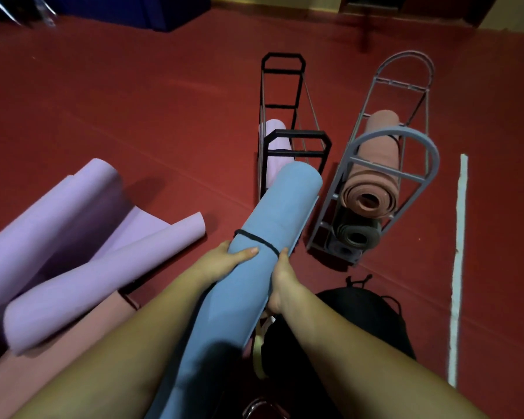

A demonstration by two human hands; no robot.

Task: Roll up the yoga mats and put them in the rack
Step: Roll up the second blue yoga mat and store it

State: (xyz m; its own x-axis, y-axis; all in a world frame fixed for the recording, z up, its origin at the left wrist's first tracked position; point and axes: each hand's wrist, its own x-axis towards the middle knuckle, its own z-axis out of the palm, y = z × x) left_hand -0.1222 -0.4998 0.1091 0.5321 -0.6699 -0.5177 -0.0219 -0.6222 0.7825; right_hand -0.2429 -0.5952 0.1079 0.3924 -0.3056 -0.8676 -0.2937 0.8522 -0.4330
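A rolled blue yoga mat (273,219) with a black band around it is held in the air, its far end pointing at the black rack (297,143). My left hand (224,261) grips the roll from the left, thumb on top. My right hand (280,282) grips it from the right. A pale lilac rolled mat (274,140) lies low inside the black rack. The grey arched rack (406,152) to its right holds a pink rolled mat (372,189), a dark grey one (357,235) and a bluish one at the bottom.
Two lilac mats (73,246), partly rolled, lie on the red floor at left over a pink mat (58,358). A black bag (366,313) sits near my right arm. A white line (459,252) runs along the floor on the right.
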